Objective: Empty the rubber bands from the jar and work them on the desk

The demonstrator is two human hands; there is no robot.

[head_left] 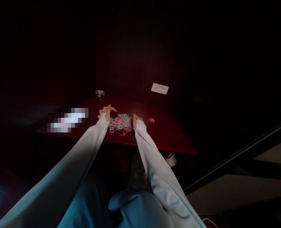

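The left hand [105,112], fingers spread, and the right hand [137,121], fingers loosely curved, flank a pile of small colored bands [121,123] (pinks, mostly) near the front edge of the dark red table [169,136].

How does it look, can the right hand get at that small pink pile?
Probably yes: the small pink pile sits just beyond the right hand, on its outer side, with nothing visible blocking the way.

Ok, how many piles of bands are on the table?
2: a big colourful pile between left hand and right hand, a small pink pile further right. Others may be hidden.
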